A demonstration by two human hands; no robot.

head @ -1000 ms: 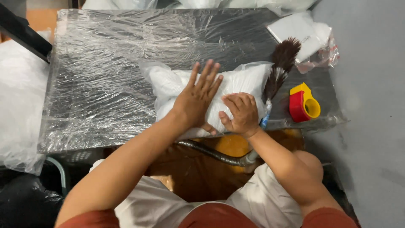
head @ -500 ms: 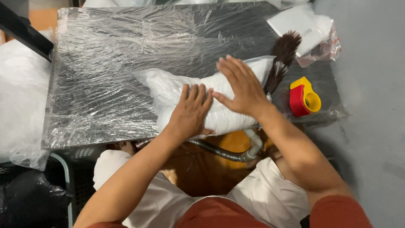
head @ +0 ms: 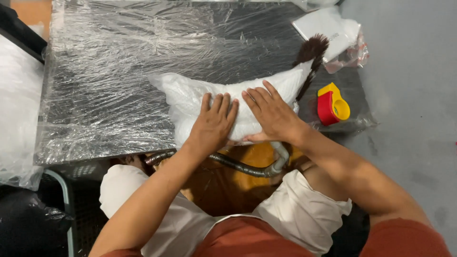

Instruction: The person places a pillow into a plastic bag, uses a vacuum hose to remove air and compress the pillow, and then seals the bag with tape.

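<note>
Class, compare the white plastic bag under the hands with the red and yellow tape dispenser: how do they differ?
The white plastic bag is soft, crinkled and large; the tape dispenser is hard, smooth and small. Both hands, left hand and right hand, press the bag; the dispenser lies untouched. Both rest on the film-wrapped board.

item: white plastic bag (head: 190, 97), soft, crinkled and stuffed full
contents: dark brown tuft (head: 312, 50) sticking out of its far right end
pose: lying flat, long side running left to right
place: near edge of the film-wrapped dark board (head: 104, 71), right of its middle
</note>
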